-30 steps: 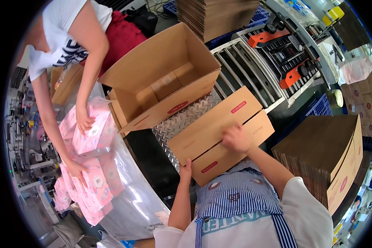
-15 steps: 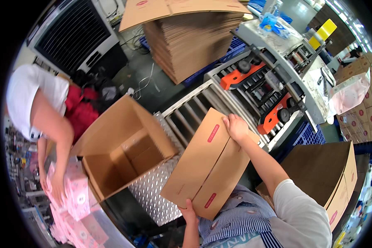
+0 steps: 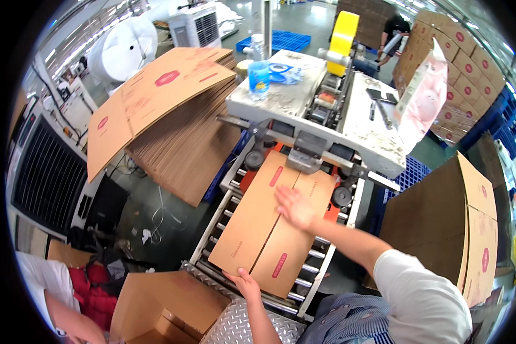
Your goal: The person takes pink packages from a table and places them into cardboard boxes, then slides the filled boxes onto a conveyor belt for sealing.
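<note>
A closed brown cardboard box (image 3: 249, 223) with red labels lies on the roller conveyor (image 3: 309, 268), its far end in the carton sealing machine (image 3: 307, 150) between the orange side guides. My right hand (image 3: 295, 209) rests on its top near the middle seam, fingers stretched out and slightly blurred. At the near left corner my left hand (image 3: 246, 284) grips the box edge, thumb on top; some of its fingers are hidden. An open empty box (image 3: 169, 286) stands at the lower left beside the metal tread plate (image 3: 255, 322).
A stack of flat cardboard (image 3: 178, 149) stands left of the conveyor. The machine top carries a blue-labelled bottle (image 3: 258, 77), tools and a pink bag (image 3: 424, 94). A large carton (image 3: 427, 223) is at right. A co-worker (image 3: 57, 301) in white stands lower left.
The closed box has gone from my raised hands onto the rollers and into the machine's mouth. My right hand has shifted from its far edge to its top. The view has turned toward the machine.
</note>
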A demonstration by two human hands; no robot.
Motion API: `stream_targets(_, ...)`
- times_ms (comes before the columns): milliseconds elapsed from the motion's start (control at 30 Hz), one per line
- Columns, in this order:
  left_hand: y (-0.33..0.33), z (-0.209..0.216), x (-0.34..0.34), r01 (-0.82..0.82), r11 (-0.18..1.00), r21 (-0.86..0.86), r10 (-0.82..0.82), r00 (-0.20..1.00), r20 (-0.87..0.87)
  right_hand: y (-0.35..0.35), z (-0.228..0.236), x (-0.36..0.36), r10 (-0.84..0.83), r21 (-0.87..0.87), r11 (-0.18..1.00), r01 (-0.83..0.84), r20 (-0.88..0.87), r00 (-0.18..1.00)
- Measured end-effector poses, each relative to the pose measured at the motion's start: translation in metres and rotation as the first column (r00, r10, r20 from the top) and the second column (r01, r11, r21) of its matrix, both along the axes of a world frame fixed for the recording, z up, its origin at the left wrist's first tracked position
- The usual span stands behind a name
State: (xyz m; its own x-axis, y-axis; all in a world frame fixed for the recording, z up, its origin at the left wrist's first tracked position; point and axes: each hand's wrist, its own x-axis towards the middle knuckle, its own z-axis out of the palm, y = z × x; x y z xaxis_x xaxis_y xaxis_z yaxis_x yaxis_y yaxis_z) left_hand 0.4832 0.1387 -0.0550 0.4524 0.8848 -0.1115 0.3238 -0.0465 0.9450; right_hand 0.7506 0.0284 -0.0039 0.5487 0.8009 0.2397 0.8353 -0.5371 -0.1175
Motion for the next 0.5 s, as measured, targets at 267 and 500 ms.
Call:
stream_targets(267, -0.034, 0.021, 0.041, 0.375, 0.926, -0.03, -0.374, 0.927, 0.035, -0.062, 0.012, -0.163, 0.059, -0.008, 0.998, -0.061, -0.195, 0.979)
stream_targets(500, -0.139, -0.106, -0.168, 0.539, 0.782, -0.314, -0.623, 0.697, -0.355, -0.059, 0.014, -0.105, -0.029, -0.165, 0.986, 0.009, -0.118, 0.993)
